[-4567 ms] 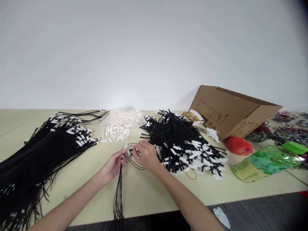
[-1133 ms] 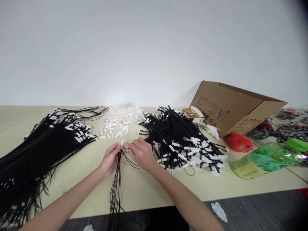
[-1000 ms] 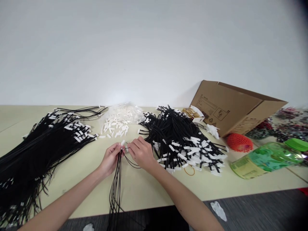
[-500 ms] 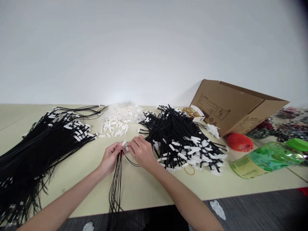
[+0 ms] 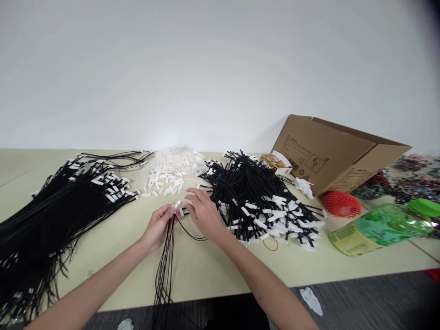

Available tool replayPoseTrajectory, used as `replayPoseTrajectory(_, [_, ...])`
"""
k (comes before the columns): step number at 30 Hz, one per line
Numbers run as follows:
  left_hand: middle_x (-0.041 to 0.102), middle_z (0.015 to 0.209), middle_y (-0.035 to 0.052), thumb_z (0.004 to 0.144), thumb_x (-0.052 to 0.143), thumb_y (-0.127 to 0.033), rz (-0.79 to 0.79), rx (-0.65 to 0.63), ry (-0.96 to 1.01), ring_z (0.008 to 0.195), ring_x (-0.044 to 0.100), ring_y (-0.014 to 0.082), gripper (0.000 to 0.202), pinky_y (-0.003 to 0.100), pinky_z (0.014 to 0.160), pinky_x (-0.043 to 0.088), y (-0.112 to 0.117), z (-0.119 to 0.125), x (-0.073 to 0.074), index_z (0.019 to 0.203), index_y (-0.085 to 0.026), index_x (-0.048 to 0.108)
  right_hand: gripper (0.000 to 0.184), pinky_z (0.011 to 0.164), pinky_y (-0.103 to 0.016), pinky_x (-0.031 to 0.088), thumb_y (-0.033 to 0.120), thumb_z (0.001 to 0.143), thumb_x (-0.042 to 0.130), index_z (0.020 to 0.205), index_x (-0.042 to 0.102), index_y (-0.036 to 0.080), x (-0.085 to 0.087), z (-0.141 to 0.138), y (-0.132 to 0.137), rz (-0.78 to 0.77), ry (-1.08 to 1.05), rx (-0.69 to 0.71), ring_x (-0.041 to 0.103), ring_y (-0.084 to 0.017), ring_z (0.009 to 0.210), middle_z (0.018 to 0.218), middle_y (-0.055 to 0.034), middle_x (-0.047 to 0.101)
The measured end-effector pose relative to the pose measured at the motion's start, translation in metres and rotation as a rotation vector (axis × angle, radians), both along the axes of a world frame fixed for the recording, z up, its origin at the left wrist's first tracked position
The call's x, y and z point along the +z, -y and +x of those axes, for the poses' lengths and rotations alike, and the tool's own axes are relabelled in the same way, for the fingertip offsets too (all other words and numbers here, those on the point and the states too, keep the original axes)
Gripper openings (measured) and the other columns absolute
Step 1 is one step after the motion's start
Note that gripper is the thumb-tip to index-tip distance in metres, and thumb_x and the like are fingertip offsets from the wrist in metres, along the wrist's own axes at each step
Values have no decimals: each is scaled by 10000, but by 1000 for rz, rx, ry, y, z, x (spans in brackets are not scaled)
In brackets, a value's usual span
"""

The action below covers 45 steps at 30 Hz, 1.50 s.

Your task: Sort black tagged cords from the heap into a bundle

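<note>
Over the front middle of the table, my left hand (image 5: 160, 225) is closed, pinching a small white plastic connector (image 5: 178, 205) between thumb and fingers. From beneath it a bunch of thin black cables (image 5: 165, 261) hangs past the table edge. One cable (image 5: 188, 233) loops off to the right and passes under my right hand (image 5: 203, 211). That hand is just right of the connector, its fingers apart and loosely bent. A short black cable end shows between its fingertips and the connector; whether they touch it is hard to see.
Black cables with white ends lie in a big pile (image 5: 65, 201) at left and another (image 5: 257, 192) at right. Behind sits a clear bag (image 5: 182, 158) beside loose white connectors (image 5: 165, 181). A cardboard box (image 5: 330, 151), red foam net (image 5: 342, 204) and green bottle (image 5: 381, 229) stand right.
My right hand has drawn slightly right and its fingers have lifted and spread from the connector. The cable loop reaches a little farther right. My left hand stays put.
</note>
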<state>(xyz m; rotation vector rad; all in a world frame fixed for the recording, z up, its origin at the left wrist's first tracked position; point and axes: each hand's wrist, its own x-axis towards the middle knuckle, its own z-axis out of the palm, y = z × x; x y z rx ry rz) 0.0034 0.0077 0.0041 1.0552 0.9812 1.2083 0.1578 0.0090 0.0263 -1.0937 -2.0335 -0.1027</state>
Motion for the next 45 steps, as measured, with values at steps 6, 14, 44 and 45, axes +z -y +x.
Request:
replayPoseTrajectory(6, [565,591,5,658,667,-395,-80,101,70,511,446,95,265,216,519,348,-5,-5,0,654,-134,625,347,843,-345,425,56,857,295,1119,505,144,4,13,-6,71,-172,-6,466,-192,981,1083,-132,489])
replayPoseTrajectory(14, [584,620,9,662,671,-378,-90,106,100,534,467,92,243,208,540,371,-5,-5,-1,676,-138,638,158,574,-213,420,222,844,486,797,627,166,19,11,5,-18,-500,47,523,-110,604,700,-36,593])
replayPoseTrajectory(44, [571,632,14,715,621,-395,65,21,36,579,456,108,265,217,572,361,1,0,-1,637,-141,610,221,516,-177,310,177,842,431,657,549,155,3,-10,13,-265,-283,130,436,-72,502,577,17,536])
replayPoseTrajectory(45, [571,631,13,714,622,-396,67,21,34,577,456,107,266,217,569,360,1,-1,-1,636,-142,610,223,513,-177,306,178,843,430,655,547,155,3,-10,13,-273,-281,130,431,-71,500,576,17,533])
